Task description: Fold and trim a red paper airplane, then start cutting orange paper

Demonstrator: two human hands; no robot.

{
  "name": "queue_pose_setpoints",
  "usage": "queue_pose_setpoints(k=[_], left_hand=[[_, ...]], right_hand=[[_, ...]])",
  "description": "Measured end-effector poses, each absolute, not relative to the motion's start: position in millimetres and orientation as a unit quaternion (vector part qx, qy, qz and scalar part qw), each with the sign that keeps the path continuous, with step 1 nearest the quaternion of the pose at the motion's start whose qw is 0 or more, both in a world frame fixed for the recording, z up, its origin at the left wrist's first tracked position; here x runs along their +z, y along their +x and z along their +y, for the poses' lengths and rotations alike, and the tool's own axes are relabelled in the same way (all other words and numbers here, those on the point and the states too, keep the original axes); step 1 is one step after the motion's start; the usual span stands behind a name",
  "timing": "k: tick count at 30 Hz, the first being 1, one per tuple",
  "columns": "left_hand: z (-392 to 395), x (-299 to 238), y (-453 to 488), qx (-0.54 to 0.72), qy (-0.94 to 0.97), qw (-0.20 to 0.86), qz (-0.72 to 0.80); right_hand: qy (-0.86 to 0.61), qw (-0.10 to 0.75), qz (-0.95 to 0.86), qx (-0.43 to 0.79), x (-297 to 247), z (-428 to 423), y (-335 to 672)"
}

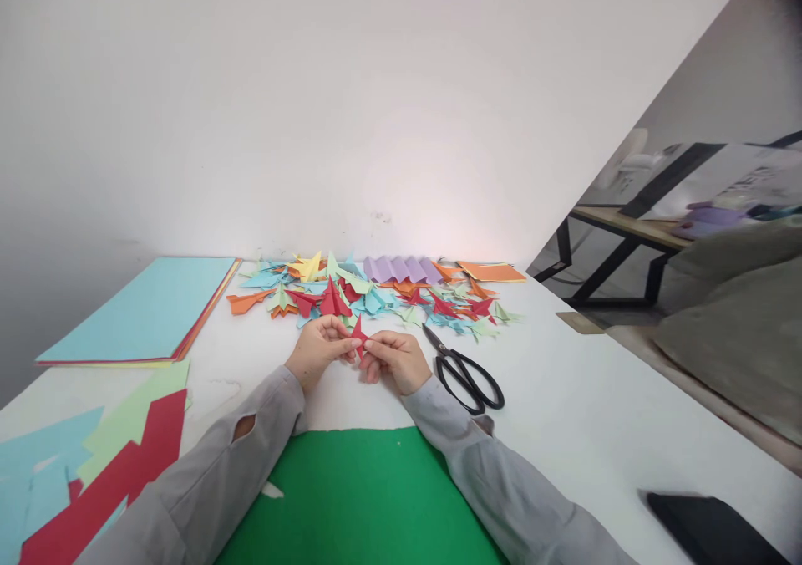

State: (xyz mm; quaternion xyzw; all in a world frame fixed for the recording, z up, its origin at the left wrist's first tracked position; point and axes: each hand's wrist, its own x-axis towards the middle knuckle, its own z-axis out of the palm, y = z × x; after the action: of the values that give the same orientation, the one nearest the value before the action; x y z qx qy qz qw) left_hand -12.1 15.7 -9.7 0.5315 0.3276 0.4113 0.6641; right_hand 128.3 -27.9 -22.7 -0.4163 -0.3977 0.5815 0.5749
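A small red folded paper piece (359, 332) is pinched between both of my hands just above the white table (576, 398). My left hand (321, 349) grips its left side with closed fingers. My right hand (394, 358) grips its right side, fingers pinched. Both forearms in grey sleeves rest over a green sheet (357, 498) at the near edge. Just behind my hands lies a heap of several folded paper shapes (376, 293) in red, blue, yellow, green and orange.
Black scissors (467, 373) lie right of my right hand. A stack of coloured sheets (147, 310), blue on top, sits at the left. Cut scraps (100, 465) lie at the near left. A dark flat object (714, 527) is at the near right. A wall stands behind.
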Motion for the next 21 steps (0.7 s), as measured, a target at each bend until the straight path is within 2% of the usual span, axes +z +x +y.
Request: queue_pose_setpoints(k=[11,21], left_hand=[[11.3,-9.6,-9.6,0.44,0.518,0.652,0.337],[6.4,-3.0,-6.3,0.468,0.443,0.687,0.336]], right_hand=[[-0.421,0.584,-0.395,0.571,-24.3,-26.7,128.2],[-0.417,0.58,-0.406,0.569,-23.3,-27.6,128.0]])
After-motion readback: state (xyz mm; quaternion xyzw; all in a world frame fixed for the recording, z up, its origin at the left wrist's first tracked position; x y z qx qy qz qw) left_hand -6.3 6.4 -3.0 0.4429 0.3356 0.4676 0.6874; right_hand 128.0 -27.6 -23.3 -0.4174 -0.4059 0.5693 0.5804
